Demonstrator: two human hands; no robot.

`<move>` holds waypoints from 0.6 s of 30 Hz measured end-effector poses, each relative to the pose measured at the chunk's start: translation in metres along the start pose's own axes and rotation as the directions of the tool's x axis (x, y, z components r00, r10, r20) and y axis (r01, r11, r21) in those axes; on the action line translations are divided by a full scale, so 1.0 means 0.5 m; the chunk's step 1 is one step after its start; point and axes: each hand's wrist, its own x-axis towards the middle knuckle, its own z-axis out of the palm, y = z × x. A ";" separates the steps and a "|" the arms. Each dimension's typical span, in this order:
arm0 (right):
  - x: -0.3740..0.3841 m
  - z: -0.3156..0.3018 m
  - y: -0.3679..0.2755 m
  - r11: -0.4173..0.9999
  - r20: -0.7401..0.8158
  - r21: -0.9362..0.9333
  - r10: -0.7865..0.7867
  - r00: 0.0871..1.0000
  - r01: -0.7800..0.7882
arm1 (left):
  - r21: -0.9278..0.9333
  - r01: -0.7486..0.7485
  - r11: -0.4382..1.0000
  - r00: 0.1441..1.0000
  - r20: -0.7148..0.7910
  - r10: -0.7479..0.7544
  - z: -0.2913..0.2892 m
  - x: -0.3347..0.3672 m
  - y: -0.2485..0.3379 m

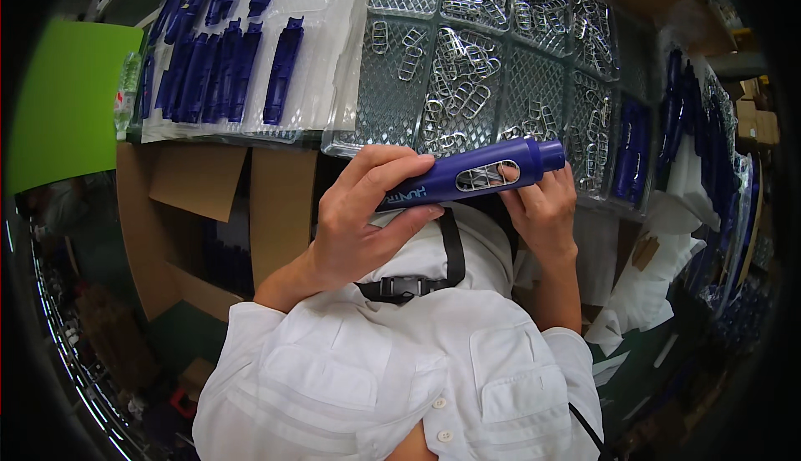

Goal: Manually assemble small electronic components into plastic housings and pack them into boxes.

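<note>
Across my front lies a dark blue tubular plastic housing (434, 175) with pale lettering and a narrower right end. My left hand (359, 211) grips its left part, thumb below and fingers over the top. Set into the housing is an oval window with a shiny silver metal frame (476, 179). At the right end my right hand (541, 211) curls under and behind the housing. One of its fingertips shows at the window's right side, and its other fingertips are partly hidden. Just beyond the housing, loose silver frames (455, 85) lie in a clear compartment tray (388, 119).
Blue half-shells (284, 69) lie in rows on a white sheet (321, 52) at the far left. A bottle (127, 94) stands beside a green panel (71, 102). Below is an open cardboard box (150, 236). More blue shells (632, 148) and plastic wrap (642, 269) are at the right.
</note>
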 end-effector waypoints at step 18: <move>-0.095 -0.125 -0.075 0.064 -0.005 0.995 0.773 0.634 -0.070 | -0.227 -0.165 0.960 0.903 0.357 0.240 0.196 0.080 0.060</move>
